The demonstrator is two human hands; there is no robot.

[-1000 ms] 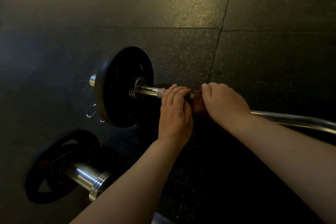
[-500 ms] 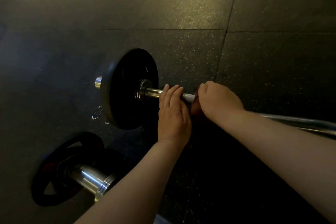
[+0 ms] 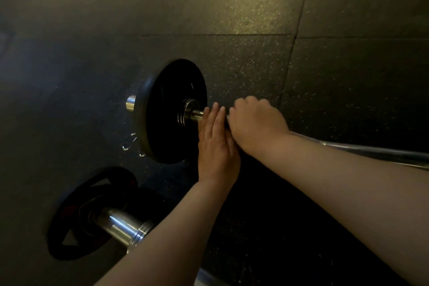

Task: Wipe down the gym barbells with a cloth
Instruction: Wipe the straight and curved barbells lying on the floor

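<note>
Plate close beside left hand

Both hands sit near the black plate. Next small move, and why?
Probably lift the left hand off the silver steel barbell shaft: it lies between the gripping right hand and the short bare stretch beside the black round weight plate.

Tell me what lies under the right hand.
The right hand curls over the barbell shaft, which emerges beyond the wrist. Any cloth beneath is hidden by the hand itself.
</note>
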